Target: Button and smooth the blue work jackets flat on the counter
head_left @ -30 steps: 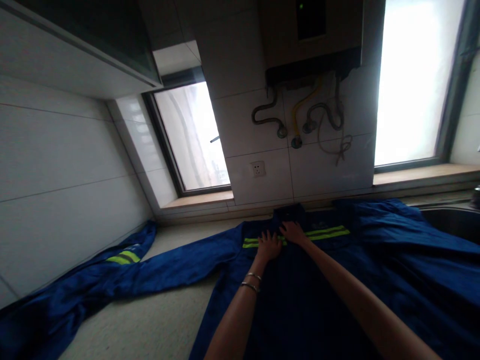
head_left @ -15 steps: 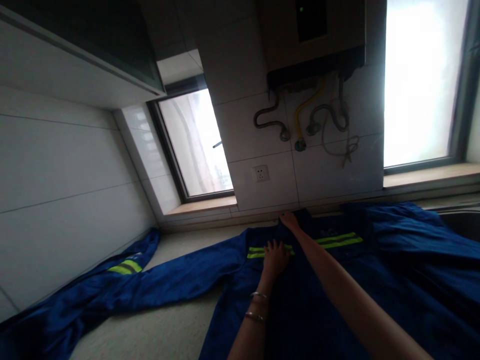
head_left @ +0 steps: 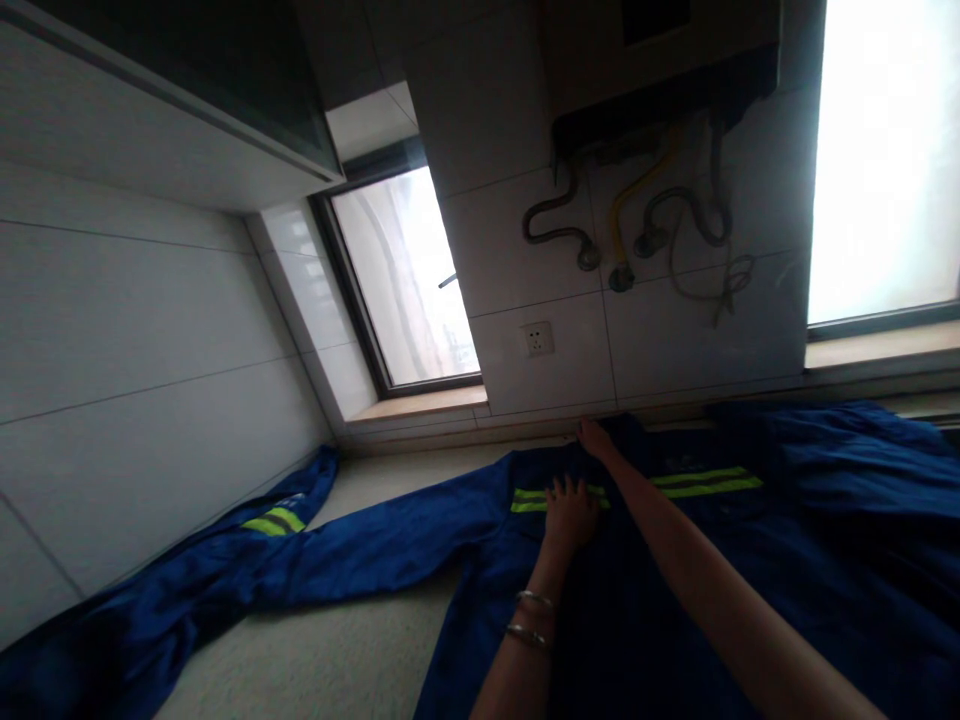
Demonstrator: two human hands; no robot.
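A blue work jacket [head_left: 555, 620] with yellow-green reflective stripes lies spread over the countertop, one sleeve [head_left: 390, 540] stretched out to the left. My left hand [head_left: 571, 512], with two bangles on its wrist, rests flat on the chest stripe, fingers spread. Just beyond it, my right hand [head_left: 595, 440] is closed at the jacket's collar by the wall. Its fingertips are partly hidden and the picture is dark there.
Pale countertop [head_left: 315, 660] shows below the sleeve. Behind stands a tiled wall with a socket [head_left: 538, 339], hoses [head_left: 555, 235] and a water heater [head_left: 660, 90]. A cabinet [head_left: 172, 110] overhangs the left; windows [head_left: 409, 280] flank the heater.
The view has turned slightly left, so everything sits further right in the picture. Both hands keep about the same places on the jacket.
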